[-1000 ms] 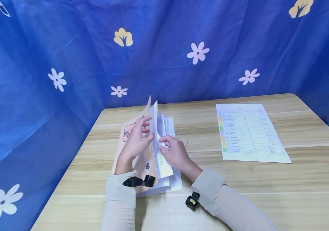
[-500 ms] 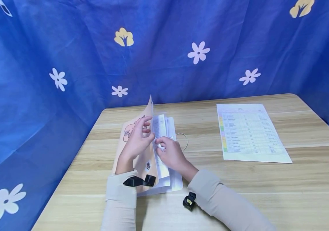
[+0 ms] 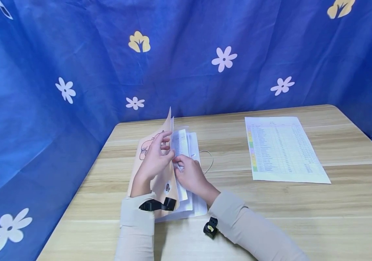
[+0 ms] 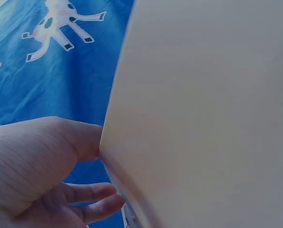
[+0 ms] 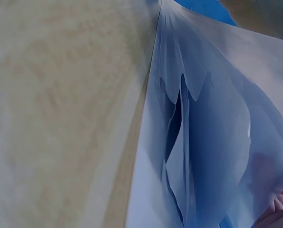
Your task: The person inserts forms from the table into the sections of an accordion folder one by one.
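Observation:
A folder [image 3: 200, 210] with a peach front cover [image 3: 137, 181] and a cartoon print lies at the table's left-centre. Its cover stands tilted up, the edge pinched by my left hand [image 3: 153, 161]; in the left wrist view the thumb is at that edge. My right hand [image 3: 193, 177] reaches in between cover and contents, its curled fingers pinching a white page [image 3: 180, 143]. Close up in the right wrist view, clear plastic sleeves [image 5: 222, 128] bulge apart around white sheets. My right fingers [image 5: 279, 209] show only at the lower right corner there, partly behind a sleeve.
A printed table sheet [image 3: 280, 148] with a coloured left column lies flat at the right of the wooden table [image 3: 238, 224]. A thin elastic loop [image 3: 212, 159] sticks out from the folder's right side. A blue flowered curtain [image 3: 179, 61] hangs behind.
My right hand has moved left towards the cover, and the page that stood upright now leans against the cover's inside. My left hand has stayed in place.

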The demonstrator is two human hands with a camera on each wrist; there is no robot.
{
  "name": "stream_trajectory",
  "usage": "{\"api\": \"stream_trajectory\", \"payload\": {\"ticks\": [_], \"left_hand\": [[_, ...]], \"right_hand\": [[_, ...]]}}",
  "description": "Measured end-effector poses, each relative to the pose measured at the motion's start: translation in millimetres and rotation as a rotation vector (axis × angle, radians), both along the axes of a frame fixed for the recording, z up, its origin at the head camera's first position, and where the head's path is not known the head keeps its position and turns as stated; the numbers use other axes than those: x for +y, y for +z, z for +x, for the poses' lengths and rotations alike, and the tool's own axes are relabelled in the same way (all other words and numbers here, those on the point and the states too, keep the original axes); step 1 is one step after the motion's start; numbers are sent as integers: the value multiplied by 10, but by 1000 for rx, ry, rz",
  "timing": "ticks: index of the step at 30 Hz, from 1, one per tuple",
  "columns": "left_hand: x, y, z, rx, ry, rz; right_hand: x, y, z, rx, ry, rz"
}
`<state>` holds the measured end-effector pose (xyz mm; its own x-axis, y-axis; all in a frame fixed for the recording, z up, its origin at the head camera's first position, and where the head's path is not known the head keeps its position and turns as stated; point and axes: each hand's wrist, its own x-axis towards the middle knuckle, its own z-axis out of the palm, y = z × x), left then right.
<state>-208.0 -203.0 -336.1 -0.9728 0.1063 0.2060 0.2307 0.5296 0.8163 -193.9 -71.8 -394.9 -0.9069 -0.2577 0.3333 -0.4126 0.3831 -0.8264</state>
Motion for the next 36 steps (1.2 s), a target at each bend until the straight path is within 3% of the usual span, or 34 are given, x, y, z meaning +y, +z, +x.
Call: {"api": "stream_trajectory", "payload": {"ticks": [18, 29, 36], "left_hand": [[-13, 1, 0, -5, -10, 28], [-15, 1, -7, -12, -6, 26], [-30, 6, 0, -32, -12, 31]], "right_hand": [[-20, -49, 4, -52, -7, -17], [-32, -61, 31, -7, -16, -4], [108, -75, 24, -141, -11, -75]]}}
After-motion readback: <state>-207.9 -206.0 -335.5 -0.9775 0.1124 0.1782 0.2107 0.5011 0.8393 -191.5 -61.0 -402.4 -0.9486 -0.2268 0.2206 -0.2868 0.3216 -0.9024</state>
